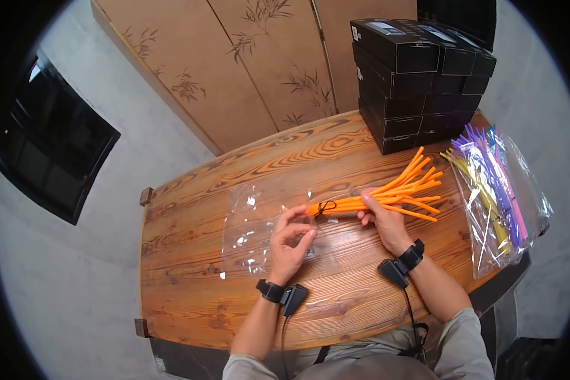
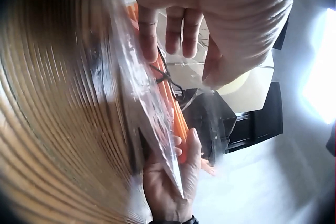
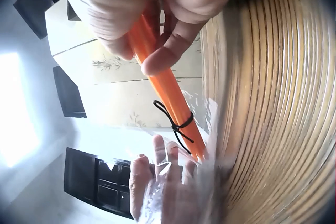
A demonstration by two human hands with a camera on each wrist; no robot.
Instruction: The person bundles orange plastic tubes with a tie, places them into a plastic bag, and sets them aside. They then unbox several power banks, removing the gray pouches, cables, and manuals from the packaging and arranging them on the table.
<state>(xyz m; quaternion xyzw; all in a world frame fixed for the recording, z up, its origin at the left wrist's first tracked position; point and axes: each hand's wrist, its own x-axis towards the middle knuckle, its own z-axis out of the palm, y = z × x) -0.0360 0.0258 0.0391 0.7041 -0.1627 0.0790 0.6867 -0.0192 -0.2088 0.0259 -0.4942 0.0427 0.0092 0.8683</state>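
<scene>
A bundle of orange sticks [image 1: 348,205], bound near its left end by a black tie [image 1: 325,208], is held above the table. My right hand [image 1: 386,223] grips it right of the tie, thumb on top; its loose ends fan out to the upper right. My left hand [image 1: 290,247] is at the bound end, fingers bent and thumb apart from them. Clear plastic film [image 2: 152,108] lies along the bundle beside the left hand in the left wrist view. The right wrist view shows film over the left fingers [image 3: 173,153]; whether they pinch it is unclear.
A clear bag [image 1: 531,190] with purple, pink and yellow sticks lies at the table's right edge. Black boxes [image 1: 418,88] are stacked at the back right. Clear plastic [image 1: 240,221] spreads over the wooden table [image 1: 190,304] left of the hands.
</scene>
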